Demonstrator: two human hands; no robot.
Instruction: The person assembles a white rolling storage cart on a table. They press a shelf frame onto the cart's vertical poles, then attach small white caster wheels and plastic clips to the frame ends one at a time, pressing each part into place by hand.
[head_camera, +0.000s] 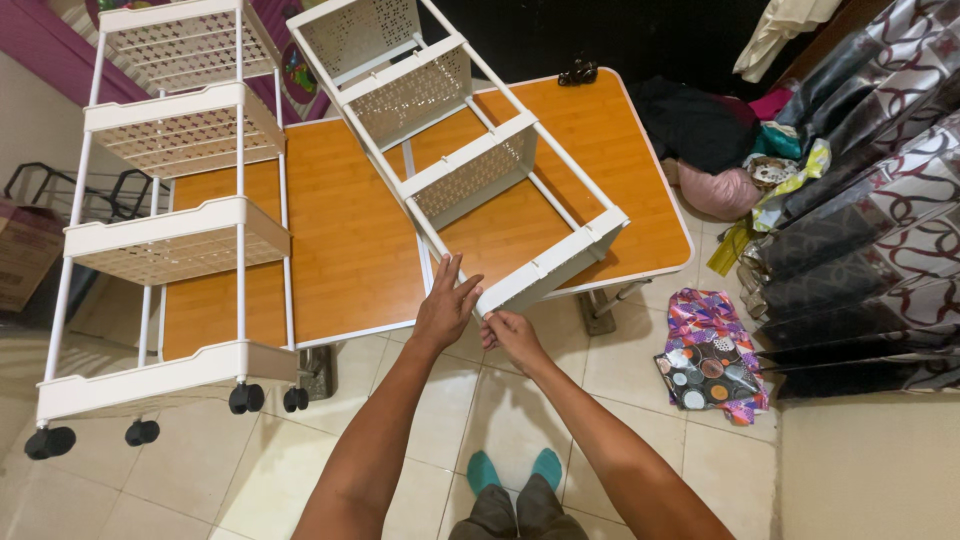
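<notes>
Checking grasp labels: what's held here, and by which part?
Right hand pinches the near bottom corner of the tilted white rack; left hand, fingers spread, rests against the same corner.

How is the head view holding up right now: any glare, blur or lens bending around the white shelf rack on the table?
Head view: even indoor light, soft shadows only. A mild sheen lies on the orange wood-look table. The tilted white perforated plastic shelf rack, left hand and right hand are sharp. Wide-angle bending bows the standing white wheeled shelf cart at the left edge. The top background is dark.
</notes>
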